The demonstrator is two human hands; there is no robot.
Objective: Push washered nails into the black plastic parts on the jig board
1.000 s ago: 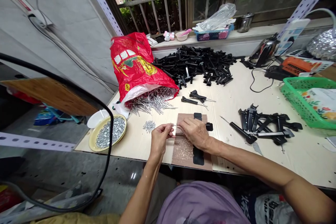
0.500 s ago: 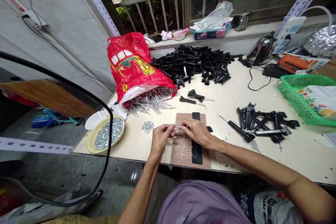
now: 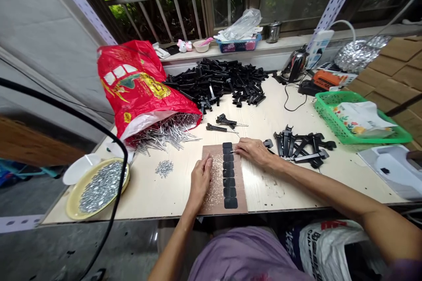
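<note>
My right hand (image 3: 253,151) is closed around a black piece with a thin metal rod (image 3: 232,152). The rod's tip points left, over a row of black rounded pads (image 3: 230,182) on a brown board (image 3: 242,197). Behind the knuckles its black end (image 3: 268,143) sticks out. My left hand (image 3: 200,180) is at the board's left edge, thumb against the fingers; anything between them is hidden. Pale crumbs (image 3: 216,180) cover the board between the left hand and the pads. Left of that hand lies a small pile of shiny bits (image 3: 164,168).
A red bag (image 3: 141,88) spills metal rods (image 3: 165,134). A yellow bowl (image 3: 70,204) of shiny bits stands at the left, behind a black cable (image 3: 116,189). Black pieces are heaped at the back (image 3: 217,79) and right (image 3: 303,142). A green basket (image 3: 358,138) stands farther right.
My hands have moved apart: the right has carried the rod's tip over the black pads, and the left has let go of the rod and lowered. The view has swung right.
</note>
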